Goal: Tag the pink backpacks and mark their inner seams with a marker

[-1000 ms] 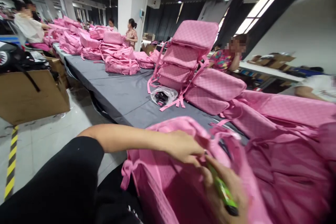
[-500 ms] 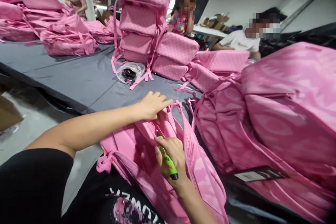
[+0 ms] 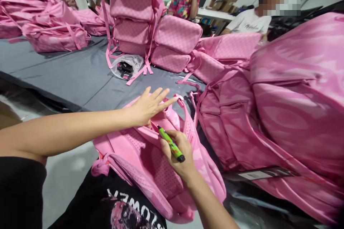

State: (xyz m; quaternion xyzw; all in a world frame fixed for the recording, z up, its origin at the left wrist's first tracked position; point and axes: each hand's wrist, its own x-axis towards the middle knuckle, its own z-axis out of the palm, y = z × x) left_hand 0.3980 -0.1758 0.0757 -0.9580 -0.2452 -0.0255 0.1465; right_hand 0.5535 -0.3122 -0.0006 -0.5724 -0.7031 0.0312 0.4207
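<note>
A pink backpack [image 3: 150, 161] lies in front of me on the near table edge, its padded, dotted back panel and straps facing up. My right hand [image 3: 181, 150] grips a green marker [image 3: 171, 145] with a black tip, which points at the upper part of the bag. My left hand [image 3: 149, 107] is spread over the top of the backpack, fingers stretched out to the right. Part of the bag's top edge is hidden under that palm.
A grey-covered table [image 3: 88, 75] runs across. Pink checked bags [image 3: 131, 3] are stacked at its far side, near a clear plastic bag [image 3: 126, 66] of black pieces. Large pink backpacks [image 3: 290, 78] crowd the right. More pink bags [image 3: 53, 32] lie left. Several people are beyond the table.
My left hand has opened, its fingers now spread instead of bunched on the bag. The marker has risen slightly in view, still in my right hand. The view has shifted.
</note>
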